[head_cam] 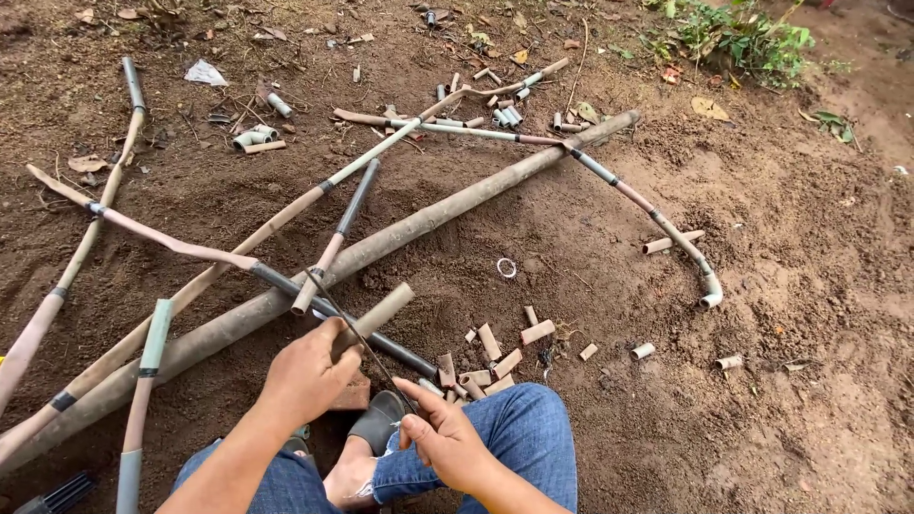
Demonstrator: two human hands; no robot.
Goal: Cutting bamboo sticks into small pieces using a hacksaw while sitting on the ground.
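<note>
I sit on bare soil with my jeans-clad knees in view. My left hand (pixel 307 373) grips a short dirty pipe piece (pixel 381 310) that rests on a reddish block (pixel 352 392). My right hand (pixel 440 438) pinches the near end of a thin dark saw blade (pixel 354 329), which slants across the pipe piece just beside my left fingers. Several short cut pipe pieces (pixel 505 357) lie on the ground just right of the blade.
A long thick muddy pipe (pixel 428 217) runs diagonally across the soil, crossed by several thinner jointed pipes (pixel 286 217). A curved pipe run ends in an elbow (pixel 710 289). A small white ring (pixel 506 267) lies loose. More offcuts (pixel 505 114) and green plants (pixel 743 38) are at the far side.
</note>
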